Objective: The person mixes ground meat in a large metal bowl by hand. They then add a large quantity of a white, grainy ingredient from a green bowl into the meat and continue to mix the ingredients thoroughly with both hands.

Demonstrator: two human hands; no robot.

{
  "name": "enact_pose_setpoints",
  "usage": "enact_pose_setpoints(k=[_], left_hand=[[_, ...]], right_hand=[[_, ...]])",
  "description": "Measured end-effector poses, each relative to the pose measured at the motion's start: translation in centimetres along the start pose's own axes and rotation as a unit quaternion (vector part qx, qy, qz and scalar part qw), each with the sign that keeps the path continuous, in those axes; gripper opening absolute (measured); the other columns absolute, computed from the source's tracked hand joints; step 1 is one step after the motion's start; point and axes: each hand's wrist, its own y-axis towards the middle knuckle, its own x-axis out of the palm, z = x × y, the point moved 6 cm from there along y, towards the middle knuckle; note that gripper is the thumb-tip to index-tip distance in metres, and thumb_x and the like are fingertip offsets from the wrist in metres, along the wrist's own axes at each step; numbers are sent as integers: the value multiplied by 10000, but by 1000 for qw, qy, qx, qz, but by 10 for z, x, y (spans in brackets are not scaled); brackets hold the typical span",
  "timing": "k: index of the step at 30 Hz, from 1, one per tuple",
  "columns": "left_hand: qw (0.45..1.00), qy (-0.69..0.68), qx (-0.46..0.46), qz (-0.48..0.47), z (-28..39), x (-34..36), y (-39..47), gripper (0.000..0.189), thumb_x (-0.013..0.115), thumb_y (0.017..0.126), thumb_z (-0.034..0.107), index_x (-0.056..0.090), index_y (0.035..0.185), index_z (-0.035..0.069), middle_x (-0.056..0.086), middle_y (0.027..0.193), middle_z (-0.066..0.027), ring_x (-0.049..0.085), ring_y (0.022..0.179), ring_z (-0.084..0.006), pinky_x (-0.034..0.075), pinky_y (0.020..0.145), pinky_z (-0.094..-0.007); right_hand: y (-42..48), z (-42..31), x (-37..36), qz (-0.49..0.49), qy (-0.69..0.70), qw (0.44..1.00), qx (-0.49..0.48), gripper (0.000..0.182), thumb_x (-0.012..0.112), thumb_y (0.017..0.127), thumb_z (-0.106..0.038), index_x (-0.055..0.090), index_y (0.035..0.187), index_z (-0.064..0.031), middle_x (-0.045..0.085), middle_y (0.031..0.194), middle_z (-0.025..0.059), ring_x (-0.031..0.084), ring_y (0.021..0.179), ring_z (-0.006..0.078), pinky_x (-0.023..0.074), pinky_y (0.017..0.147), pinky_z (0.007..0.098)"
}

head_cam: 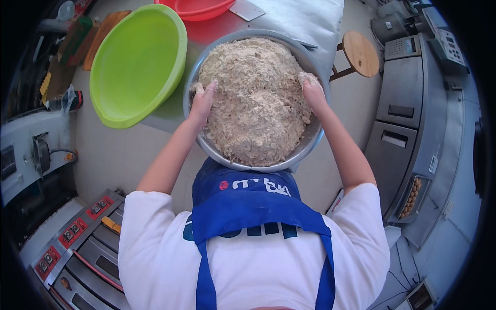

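Note:
A large stainless steel bowl is heaped with a crumbly, floury dough mixture. At the bowl's left side my left hand has its fingers sunk in the edge of the mixture, the thumb on top. My right hand is at the opposite side, its floury fingers curled in against the mixture by the bowl's wall. What the hidden fingertips of either hand grip cannot be made out. A green plastic basin, with nothing in it, stands tilted left of the steel bowl.
Behind the bowls, a red plastic basin and a white flat plate or scale rest on the metal table. A round wooden stool stands at right, near a steel cabinet. An oven-like appliance is at lower left.

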Motion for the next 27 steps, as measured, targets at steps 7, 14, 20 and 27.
enact_pose_setpoints(k=[7, 14, 20, 27], left_hand=[[990, -68, -124, 6, -46, -6, 62, 836, 532, 979, 652, 455, 1497, 0, 528, 1479, -163, 505, 1347, -287, 372, 1143, -422], [956, -59, -281, -57, -79, 8, 84, 943, 520, 931, 737, 404, 1527, 15, 492, 1507, -191, 508, 1343, -337, 431, 1104, -469], [948, -104, -276, -123, -64, 30, 80, 815, 492, 981, 664, 439, 1513, 48, 518, 1502, -150, 516, 1344, -313, 446, 1089, -477], [972, -42, -166, -159, -28, 37, 61, 583, 576, 1012, 480, 585, 1385, 32, 656, 1306, -131, 635, 1162, -237, 512, 989, -385]], right_hand=[[41, 13, 57, -143, 242, 952, 117, 514, 400, 1082, -384, 550, 1431, -37, 608, 1372, 94, 563, 1227, 221, 419, 1063, 363], [38, 4, 82, -262, 188, 923, 211, 704, 375, 1065, -550, 370, 1569, -58, 409, 1595, 125, 386, 1452, 261, 289, 1181, 398], [38, 7, 101, -297, 174, 892, 293, 706, 367, 1055, -580, 333, 1599, -132, 356, 1639, 103, 357, 1491, 267, 265, 1203, 413], [18, -41, 91, -302, 141, 921, 199, 620, 413, 1064, -498, 462, 1515, -75, 515, 1510, 109, 492, 1364, 236, 388, 1109, 401]])
